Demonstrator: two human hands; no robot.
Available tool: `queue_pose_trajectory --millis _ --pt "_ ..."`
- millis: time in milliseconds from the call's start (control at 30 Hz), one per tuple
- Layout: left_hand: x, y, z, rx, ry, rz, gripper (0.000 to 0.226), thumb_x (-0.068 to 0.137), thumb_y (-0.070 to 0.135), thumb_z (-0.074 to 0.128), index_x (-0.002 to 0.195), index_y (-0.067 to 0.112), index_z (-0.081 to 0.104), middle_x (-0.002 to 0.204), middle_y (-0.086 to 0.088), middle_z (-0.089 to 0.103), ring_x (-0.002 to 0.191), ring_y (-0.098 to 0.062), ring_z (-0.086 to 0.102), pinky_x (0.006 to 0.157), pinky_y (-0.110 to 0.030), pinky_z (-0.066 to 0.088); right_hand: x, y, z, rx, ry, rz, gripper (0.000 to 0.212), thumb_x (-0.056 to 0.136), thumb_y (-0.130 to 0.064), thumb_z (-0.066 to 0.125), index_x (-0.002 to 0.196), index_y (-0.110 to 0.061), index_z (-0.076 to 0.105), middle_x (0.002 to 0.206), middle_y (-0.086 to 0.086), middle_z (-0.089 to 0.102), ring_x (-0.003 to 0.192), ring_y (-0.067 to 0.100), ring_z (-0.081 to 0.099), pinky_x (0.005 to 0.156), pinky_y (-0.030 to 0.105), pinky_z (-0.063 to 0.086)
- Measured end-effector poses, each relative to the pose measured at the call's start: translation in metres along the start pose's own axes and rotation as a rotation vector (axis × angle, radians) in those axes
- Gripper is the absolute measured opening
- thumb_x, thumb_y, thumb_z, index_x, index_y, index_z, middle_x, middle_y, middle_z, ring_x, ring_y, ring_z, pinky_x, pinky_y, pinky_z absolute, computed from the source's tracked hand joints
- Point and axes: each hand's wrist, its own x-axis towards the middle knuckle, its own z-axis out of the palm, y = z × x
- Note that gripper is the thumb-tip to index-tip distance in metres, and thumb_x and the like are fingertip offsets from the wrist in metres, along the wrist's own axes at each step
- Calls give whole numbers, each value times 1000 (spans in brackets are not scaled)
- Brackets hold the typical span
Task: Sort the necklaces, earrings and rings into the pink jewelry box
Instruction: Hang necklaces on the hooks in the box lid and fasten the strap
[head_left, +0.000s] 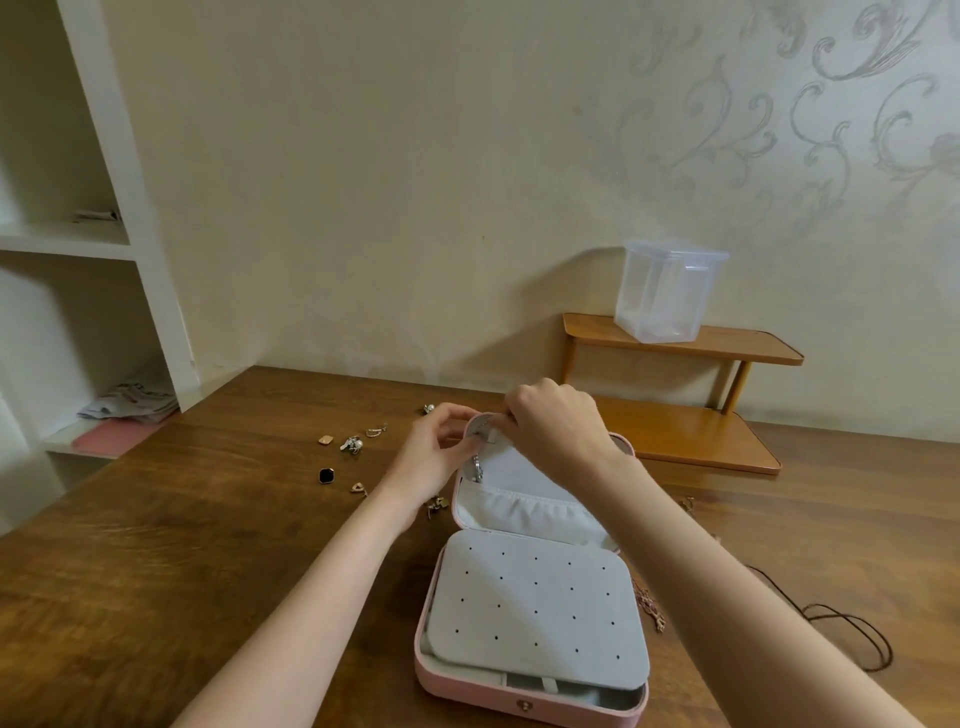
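- The pink jewelry box lies open on the wooden counter, its lid leaning away from the person.
- The left hand pinches the grey tab at the lid's top left corner, its fingers curled round it.
- The right hand meets it from the other side; its fingers are bent at the same tab, but their tips are hidden, so I cannot tell what they hold.
- A silver necklace hangs just below both sets of fingers, down to the lid's gathered pocket.
- Nearer the person than the fingers, a grey perforated earring panel covers the base.
- Left of the left fingers, loose earrings are scattered on the counter, among them a black square one.
- A rose-coloured chain lies just beside the base's right edge, and a dark cord farther right.
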Motion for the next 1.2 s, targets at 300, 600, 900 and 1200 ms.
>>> queue_pose_trajectory --millis 300,600,900,1200 --pt "1 -5 0 28 -3 28 19 87 13 62 104 18 59 99 5 64 97 -10 57 74 -22 50 -13 -11 13 -37 -24 241 20 95 -15 44 106 -9 61 116 16 49 68 23 52 61 31 33" --pt "-1 -7 -1 123 -13 45 26 88 11 60 113 16 54 106 5 62 91 3 53 63 -5 43 -45 -22 28 -205 -112 -29 27 94 -2 39 117 -5 52 106 9 63 95 28 63 65 31 36" --pt "-9 -17 2 446 -20 261 49 88 19 61 132 20 40 124 -2 55 104 -12 51 84 -24 44 -49 -32 18 -187 -128 -203 23 95 -3 40 118 -2 45 111 13 60 95 29 62 70 31 42" --pt "-17 -32 17 463 182 458 45 86 7 61 128 5 48 126 -6 56 114 -11 51 89 3 28 -48 -33 13 -176 -49 -277 27 92 3 36 117 -2 45 109 13 60 91 30 62 62 33 35"
